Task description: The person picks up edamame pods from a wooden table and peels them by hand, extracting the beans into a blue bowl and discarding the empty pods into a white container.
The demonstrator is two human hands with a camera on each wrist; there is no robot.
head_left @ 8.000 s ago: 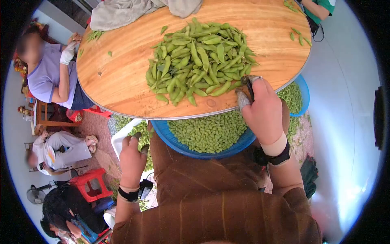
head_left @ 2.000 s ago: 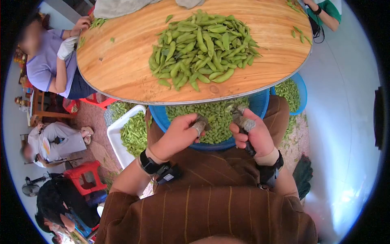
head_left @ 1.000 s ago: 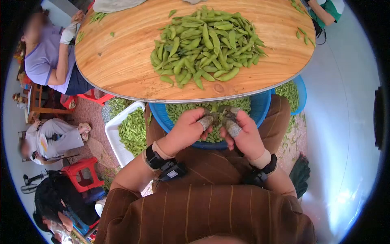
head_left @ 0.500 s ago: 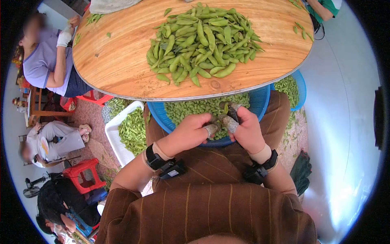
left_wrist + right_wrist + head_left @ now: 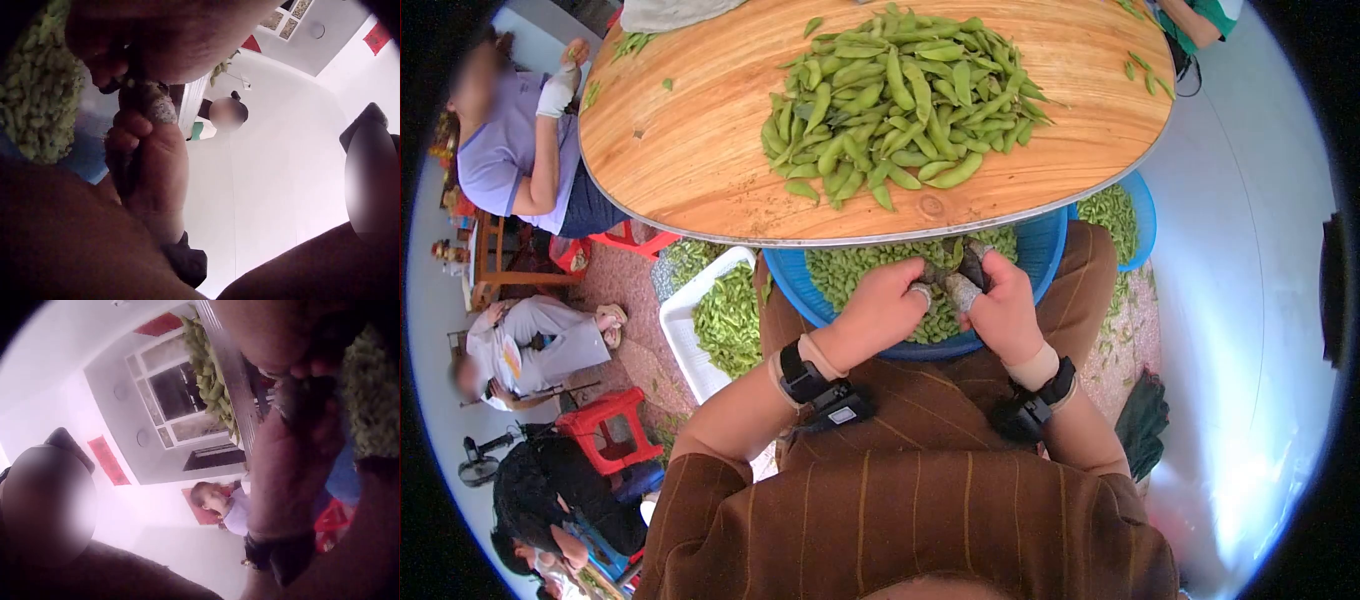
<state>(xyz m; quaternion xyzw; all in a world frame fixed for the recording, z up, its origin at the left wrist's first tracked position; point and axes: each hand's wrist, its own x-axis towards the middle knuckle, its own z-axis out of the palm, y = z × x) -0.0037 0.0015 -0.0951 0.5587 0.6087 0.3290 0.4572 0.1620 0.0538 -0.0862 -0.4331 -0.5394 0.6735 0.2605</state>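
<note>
Over a blue basin (image 5: pixel 1048 262) of shelled green beans (image 5: pixel 840 268), both hands meet fingertip to fingertip just below the table's near edge. A green pod (image 5: pixel 952 254) shows between them, pinched by the wrapped thumb and finger of the right hand (image 5: pixel 1008 318). Curled against the same pod are the wrapped fingertips of the left hand (image 5: pixel 882 310); the exact contact is partly hidden. The left wrist view has the left hand (image 5: pixel 156 37) above the right hand (image 5: pixel 153 162). A heap of pods (image 5: pixel 900 110) lies on the wooden table (image 5: pixel 690 170).
A white crate (image 5: pixel 675 315) of green pods stands on the floor at left. Another blue basin (image 5: pixel 1145 220) is at right. Grey cloth (image 5: pixel 675 12) lies on the table's far side. A person in purple (image 5: pixel 515 140) sits left; a red stool (image 5: pixel 613 440) stands lower left.
Earlier the right hand was at the heap and the left over the crate; both came together over the basin. Since half a second ago, the left hand has shifted slightly up, its fingers more bent.
</note>
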